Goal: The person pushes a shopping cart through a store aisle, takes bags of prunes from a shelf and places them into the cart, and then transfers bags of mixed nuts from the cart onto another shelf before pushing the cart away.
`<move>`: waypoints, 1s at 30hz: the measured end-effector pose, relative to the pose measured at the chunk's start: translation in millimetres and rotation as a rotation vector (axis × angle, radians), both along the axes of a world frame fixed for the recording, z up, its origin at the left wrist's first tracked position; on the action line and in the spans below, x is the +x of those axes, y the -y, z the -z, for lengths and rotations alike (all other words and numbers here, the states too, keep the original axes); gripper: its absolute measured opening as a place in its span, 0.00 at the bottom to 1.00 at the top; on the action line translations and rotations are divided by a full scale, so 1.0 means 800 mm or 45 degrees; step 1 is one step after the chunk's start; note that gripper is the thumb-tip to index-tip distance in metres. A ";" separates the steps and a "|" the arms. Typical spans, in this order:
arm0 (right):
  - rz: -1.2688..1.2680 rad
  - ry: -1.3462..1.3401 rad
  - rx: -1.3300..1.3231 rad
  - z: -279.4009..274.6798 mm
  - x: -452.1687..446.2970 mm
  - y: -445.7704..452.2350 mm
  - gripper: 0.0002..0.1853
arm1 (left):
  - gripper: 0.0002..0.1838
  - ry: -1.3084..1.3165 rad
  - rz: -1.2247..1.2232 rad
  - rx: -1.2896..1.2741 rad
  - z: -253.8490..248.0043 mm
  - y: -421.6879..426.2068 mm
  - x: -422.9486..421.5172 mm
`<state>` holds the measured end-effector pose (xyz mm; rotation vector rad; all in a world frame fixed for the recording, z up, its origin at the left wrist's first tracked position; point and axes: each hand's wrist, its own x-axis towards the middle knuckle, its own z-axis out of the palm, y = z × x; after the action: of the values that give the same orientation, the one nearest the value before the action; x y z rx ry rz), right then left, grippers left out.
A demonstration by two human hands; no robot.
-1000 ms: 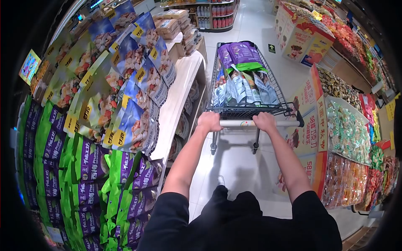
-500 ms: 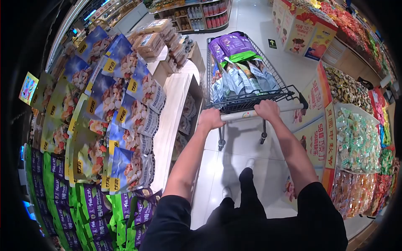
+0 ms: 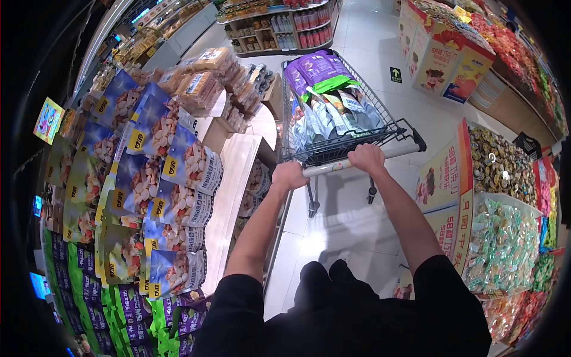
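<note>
Both my hands grip the pale handlebar of a shopping cart (image 3: 392,152) in front of me. My left hand (image 3: 290,175) is wrapped round the handle's left end. Near the handle's middle, my right hand (image 3: 366,157) has its fingers closed over the bar. Inside the dark wire basket lie purple and green bags (image 3: 318,70) at the far end. Several silvery-white snack pouches (image 3: 336,116) stand closer to me, behind the basket's near rim. The undersides of my fingers are hidden by the bar.
On the left, close to the cart, a shelf display holds blue nut pouches (image 3: 190,157) and purple-green prune bags (image 3: 134,312). Packaged baked goods (image 3: 202,86) lie beyond. Candy bins (image 3: 502,232) line the right. A curved bottle shelf (image 3: 285,30) stands ahead across the tiled floor (image 3: 372,65).
The displays on both sides have come nearer and lower in view as the cart and I moved forward. Both hands keep their hold on the handle.
</note>
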<state>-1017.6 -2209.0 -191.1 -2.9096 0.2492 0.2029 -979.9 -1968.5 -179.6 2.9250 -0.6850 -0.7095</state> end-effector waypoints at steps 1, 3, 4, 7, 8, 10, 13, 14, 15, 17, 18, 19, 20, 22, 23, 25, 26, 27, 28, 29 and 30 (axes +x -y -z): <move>0.010 0.001 -0.007 0.001 0.009 0.005 0.21 | 0.20 0.002 -0.017 0.001 0.002 0.003 0.009; 0.007 -0.009 -0.016 0.009 0.007 0.012 0.21 | 0.20 -0.005 0.037 -0.029 0.005 0.009 0.006; -0.016 0.001 -0.013 0.012 0.017 0.016 0.21 | 0.20 -0.014 0.014 -0.027 0.007 0.013 0.013; -0.013 0.008 -0.017 0.009 0.041 0.024 0.22 | 0.20 -0.012 -0.006 -0.011 0.010 0.022 0.038; -0.020 0.005 -0.017 0.008 0.050 0.027 0.22 | 0.20 0.025 -0.001 -0.030 0.012 0.024 0.044; 0.008 -0.032 -0.019 0.010 0.053 0.032 0.22 | 0.20 0.042 0.019 -0.058 0.020 0.030 0.047; 0.000 -0.006 -0.033 0.016 0.079 0.039 0.22 | 0.21 0.011 0.002 -0.033 0.020 0.036 0.073; -0.011 -0.011 -0.035 0.020 0.087 0.041 0.22 | 0.21 0.022 0.026 -0.048 0.023 0.036 0.080; -0.030 -0.001 -0.031 0.023 0.095 0.044 0.22 | 0.22 0.033 0.047 -0.065 0.026 0.037 0.088; -0.054 0.004 -0.039 0.029 0.099 0.050 0.22 | 0.22 -0.004 0.055 -0.071 0.031 0.040 0.093; -0.045 0.032 -0.051 0.028 0.102 0.051 0.22 | 0.23 -0.019 0.065 -0.073 0.027 0.042 0.104; -0.044 0.068 -0.061 0.027 0.113 0.053 0.22 | 0.23 -0.001 0.041 -0.083 0.024 0.044 0.116; -0.073 0.074 -0.066 0.026 0.120 0.054 0.22 | 0.23 -0.005 0.055 -0.094 0.021 0.046 0.117; -0.049 0.052 -0.047 0.030 0.123 0.056 0.22 | 0.24 -0.045 0.026 -0.108 0.028 0.045 0.116; -0.088 0.041 -0.053 0.034 0.127 0.059 0.22 | 0.26 -0.052 0.034 -0.134 0.034 0.046 0.120; -0.042 0.049 -0.070 0.048 0.129 0.065 0.22 | 0.35 -0.034 0.084 -0.170 0.042 0.046 0.122; -0.079 0.045 -0.070 0.049 0.132 0.065 0.22 | 0.35 -0.036 0.046 -0.172 0.043 0.045 0.124; -0.062 -0.006 -0.085 0.045 0.129 0.066 0.22 | 0.38 -0.032 0.075 -0.195 0.042 0.047 0.121; -0.051 -0.058 -0.104 0.042 0.131 0.067 0.22 | 0.41 -0.026 0.097 -0.221 0.040 0.048 0.122; -0.094 -0.054 -0.111 0.042 0.133 0.070 0.22 | 0.42 -0.038 0.093 -0.229 0.033 0.048 0.120; -0.049 -0.070 -0.079 0.043 0.133 0.072 0.21 | 0.42 -0.034 0.047 -0.232 0.031 0.049 0.118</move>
<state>-911.1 -2266.7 -225.3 -2.9754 0.2119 0.2870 -885.3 -2007.6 -204.5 2.7397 -0.7600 -0.6513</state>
